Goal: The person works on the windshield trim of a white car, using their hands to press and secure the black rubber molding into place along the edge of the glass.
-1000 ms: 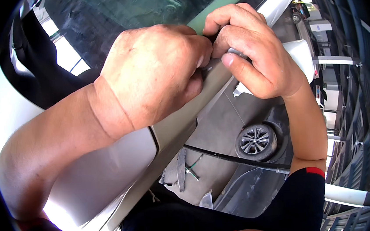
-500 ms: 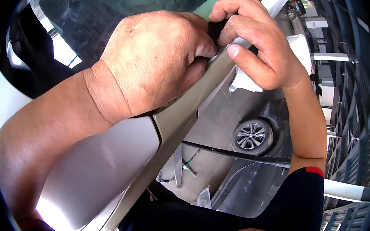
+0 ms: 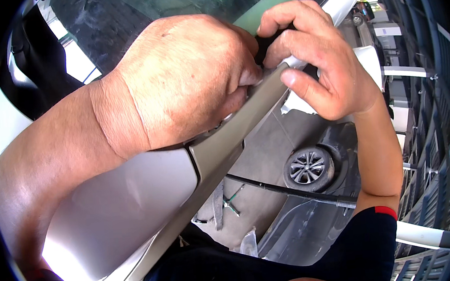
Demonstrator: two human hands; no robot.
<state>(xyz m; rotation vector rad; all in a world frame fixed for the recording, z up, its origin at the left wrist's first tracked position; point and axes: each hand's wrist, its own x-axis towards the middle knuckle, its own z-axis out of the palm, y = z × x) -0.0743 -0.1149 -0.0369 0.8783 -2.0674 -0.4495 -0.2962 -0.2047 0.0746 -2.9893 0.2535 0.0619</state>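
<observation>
A long beige-grey car fender runs diagonally from the lower left up to the windshield's base. My left hand is closed in a fist over the upper part of the fender's inner edge. Its fingertips are tucked down out of sight, so whatever they hold is hidden. At the fender's upper tip is my right hand, its thumb by the outer side and its bent fingers curled around the inner side. A small pale piece shows between the two hands, too covered to name.
The hood lies left of the fender, with the dirty windshield beyond. Below on the right are a dark car's wheel, a black bar and a green cross-shaped tool on the floor. A white panel sticks out behind my right hand.
My right hand has shifted slightly down and right in the picture, as has the fender. The left fist keeps its closed shape at nearly the same spot.
</observation>
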